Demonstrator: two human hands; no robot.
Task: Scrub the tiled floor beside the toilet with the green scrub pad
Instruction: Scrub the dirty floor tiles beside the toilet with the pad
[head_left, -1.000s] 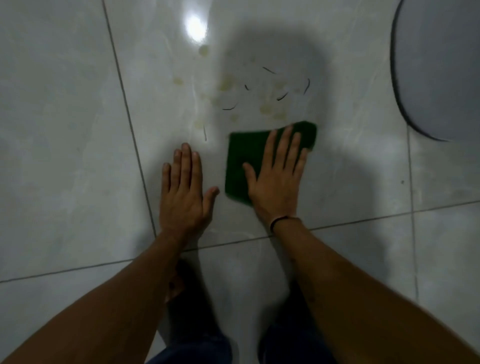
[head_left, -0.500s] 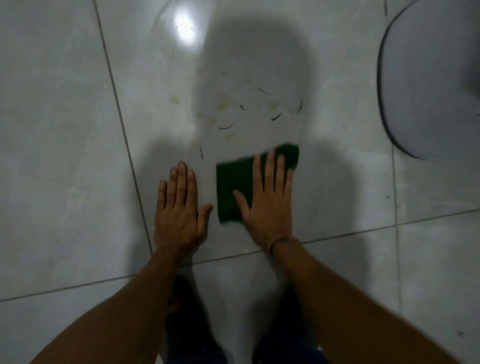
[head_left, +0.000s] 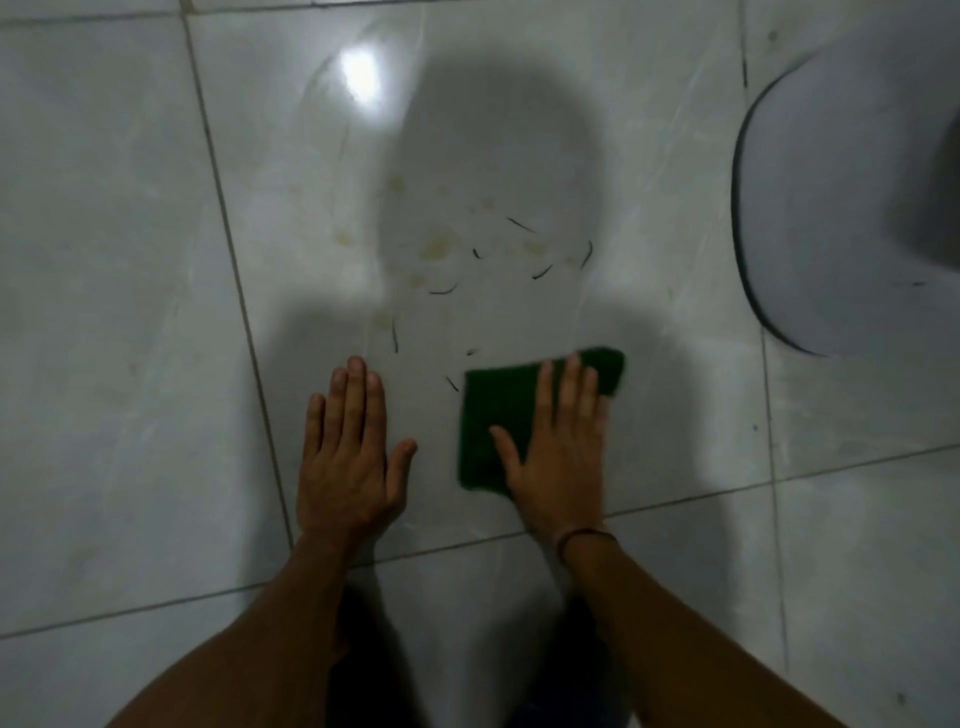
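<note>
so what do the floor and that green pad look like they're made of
The floor looks like glazed ceramic or porcelain tile: pale grey, faintly marbled, glossy enough to mirror a light, with thin grout lines. The green scrub pad under the right hand looks like matte, fibrous synthetic scouring material, though blur hides its texture.

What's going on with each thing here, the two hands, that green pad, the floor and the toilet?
Green scrub pad: flat on the floor, under the right hand.
Right hand: open, palm pressing the pad.
Left hand: open, flat on bare tile.
Tiled floor: glossy, yellowish stains and dark strands ahead of the pad.
Toilet: only its base shows.
</note>
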